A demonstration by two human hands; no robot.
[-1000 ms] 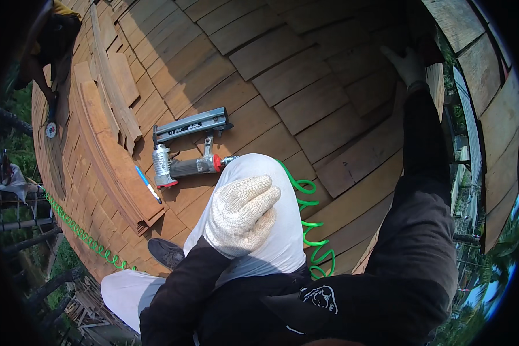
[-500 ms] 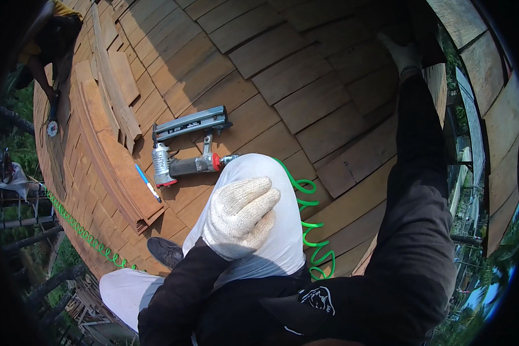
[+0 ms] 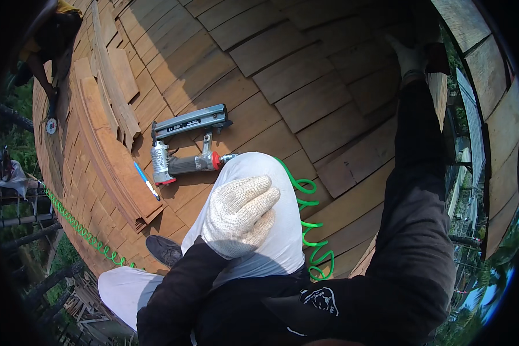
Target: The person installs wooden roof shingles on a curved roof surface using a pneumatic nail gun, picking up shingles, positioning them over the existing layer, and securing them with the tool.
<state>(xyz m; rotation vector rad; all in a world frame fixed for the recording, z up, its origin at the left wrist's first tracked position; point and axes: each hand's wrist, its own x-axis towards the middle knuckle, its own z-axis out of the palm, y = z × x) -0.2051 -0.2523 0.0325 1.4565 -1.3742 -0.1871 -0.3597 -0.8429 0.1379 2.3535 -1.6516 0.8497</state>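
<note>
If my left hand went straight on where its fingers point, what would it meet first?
Past the knee beneath it, your left hand would probably meet the hose first, though the hose seems lower, so the hand might pass above it.

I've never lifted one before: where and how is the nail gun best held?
Probably by its dark handle, coming from the person's near side, with fingers wrapping into the gap before the magazine. It lies on its side, the slim handle nearer than the magazine and uncovered along its middle, while the knee crowds its right end.
</note>
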